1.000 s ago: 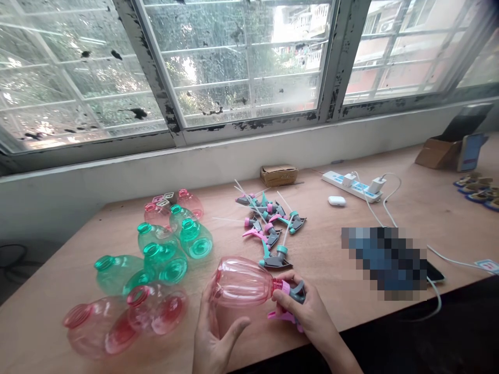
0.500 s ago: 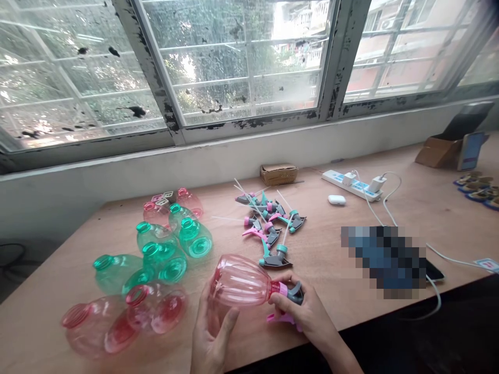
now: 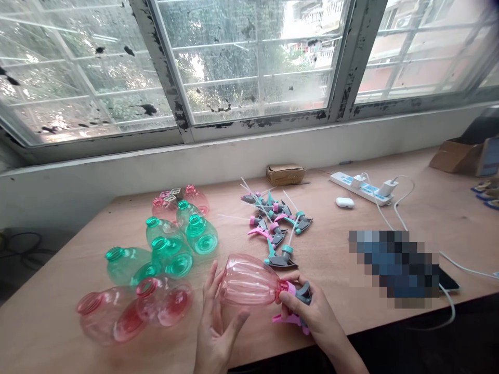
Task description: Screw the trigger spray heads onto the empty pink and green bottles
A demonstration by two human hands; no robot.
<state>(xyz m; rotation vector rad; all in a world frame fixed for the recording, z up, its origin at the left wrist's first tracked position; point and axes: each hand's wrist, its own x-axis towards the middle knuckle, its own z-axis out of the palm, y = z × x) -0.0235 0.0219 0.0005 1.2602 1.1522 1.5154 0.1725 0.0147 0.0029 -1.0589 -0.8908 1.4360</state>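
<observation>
A clear pink spray bottle (image 3: 249,280) lies on its side in the air near the table's front edge, its neck pointing right. A grey spray head with a pink collar and pink trigger (image 3: 286,318) sits at its neck. My right hand (image 3: 307,306) is closed around the neck and collar, thumb and fingers pinching there. At the bottle's base, my left hand (image 3: 220,317) has its fingers stretched and its thumb apart; whether its fingertips touch the bottle I cannot tell. Beyond the bottle lies a loose spray head (image 3: 283,258) with a teal collar.
Several green bottles (image 3: 200,234) and pink bottles (image 3: 103,317) stand to the left. More spray heads with thin tubes (image 3: 275,221) are piled mid-table. Further right are a small carton (image 3: 286,175), a power strip (image 3: 360,188), a white case (image 3: 345,203) and a blurred-out dark object (image 3: 397,270).
The view has shifted slightly, so everything appears a little further right. My left hand's fingers have opened from the bottle's base; my right hand keeps its hold at the neck.
</observation>
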